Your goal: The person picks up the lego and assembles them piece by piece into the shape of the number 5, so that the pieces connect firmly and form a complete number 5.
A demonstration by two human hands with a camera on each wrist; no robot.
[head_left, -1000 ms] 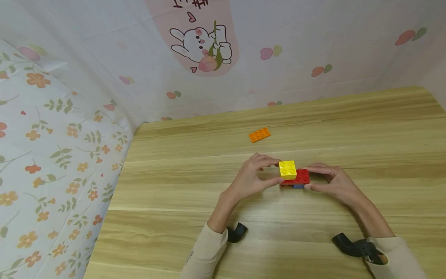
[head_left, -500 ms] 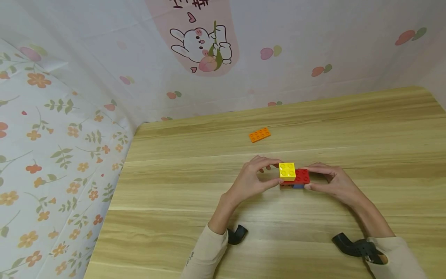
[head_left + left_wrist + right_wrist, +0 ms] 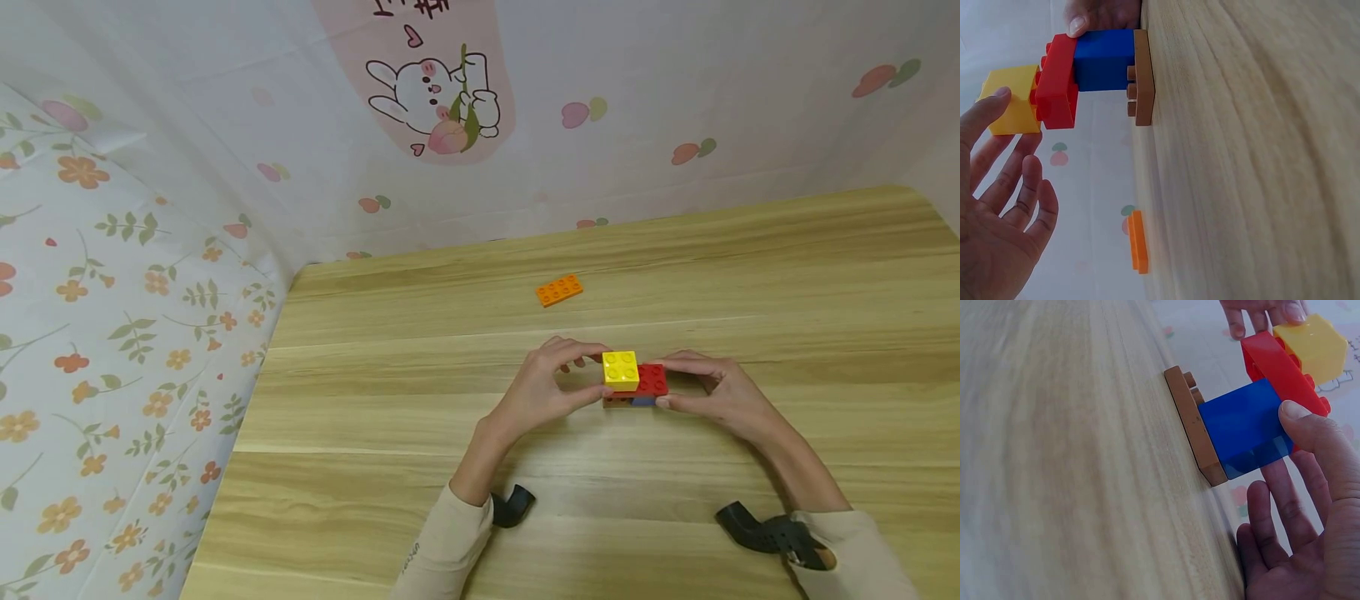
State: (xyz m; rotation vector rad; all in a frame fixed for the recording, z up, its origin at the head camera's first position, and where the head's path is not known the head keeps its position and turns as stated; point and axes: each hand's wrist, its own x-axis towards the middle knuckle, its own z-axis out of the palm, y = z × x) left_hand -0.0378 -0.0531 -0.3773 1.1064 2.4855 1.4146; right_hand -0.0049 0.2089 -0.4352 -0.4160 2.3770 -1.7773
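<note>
A yellow building brick (image 3: 621, 371) is pinched between the thumb and fingers of my left hand (image 3: 536, 387), on the left end of a red brick (image 3: 654, 380). Red studs show along the seam in both wrist views; I cannot tell whether the yellow brick is fully seated. Beneath the overhanging red brick is a blue brick (image 3: 1241, 425), on one end of a brown studded plate (image 3: 1144, 81) lying on the table. My right hand (image 3: 723, 396) grips the stack's right end, its thumb at the red-blue seam. That hand's far fingertips are partly hidden.
An orange studded plate (image 3: 559, 290) lies flat behind the stack. The wooden table (image 3: 360, 375) meets a printed cloth (image 3: 637, 183) at its back edge and floral cloth at the left. Black wrist mounts (image 3: 765, 529) stick out from both sleeves.
My left hand and the yellow brick have shifted slightly downward in the head view, toward me or down onto the red brick. The right hand and lower bricks look unmoved.
</note>
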